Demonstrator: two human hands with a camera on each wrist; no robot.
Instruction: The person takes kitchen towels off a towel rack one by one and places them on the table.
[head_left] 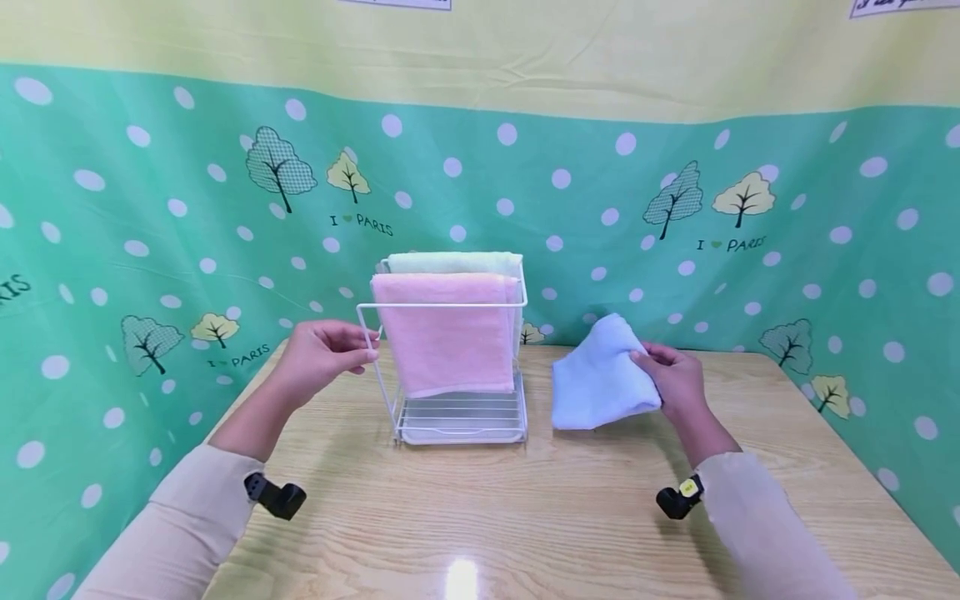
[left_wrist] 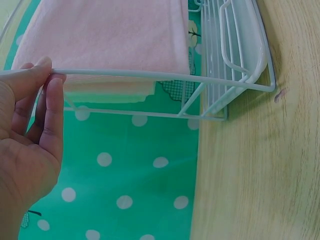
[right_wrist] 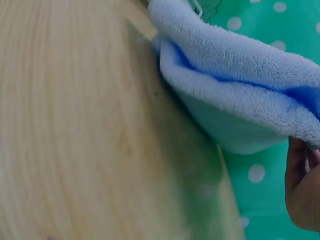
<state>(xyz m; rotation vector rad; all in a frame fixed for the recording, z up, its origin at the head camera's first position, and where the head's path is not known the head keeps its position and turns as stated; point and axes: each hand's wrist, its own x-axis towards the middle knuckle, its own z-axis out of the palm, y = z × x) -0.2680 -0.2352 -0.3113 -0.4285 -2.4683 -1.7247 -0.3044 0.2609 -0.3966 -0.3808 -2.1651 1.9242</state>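
Note:
A small white wire rack point(head_left: 459, 430) stands on the table with a pink towel point(head_left: 450, 342) hung over its front bar and a pale green towel point(head_left: 450, 262) behind that. My left hand point(head_left: 322, 354) pinches the rack's left upright between thumb and fingers, as the left wrist view also shows at the white bar point(left_wrist: 125, 73). To the right of the rack, my right hand point(head_left: 675, 379) grips the right edge of a folded light blue towel point(head_left: 603, 375), which tilts over the table. Its fluffy folded layers show close up in the right wrist view.
The light wooden table point(head_left: 570, 517) reaches back to a green dotted curtain point(head_left: 480, 192) with printed trees. A white tray point(head_left: 461, 436) forms the base of the rack. Small black cameras point(head_left: 277, 496) sit on both wrists.

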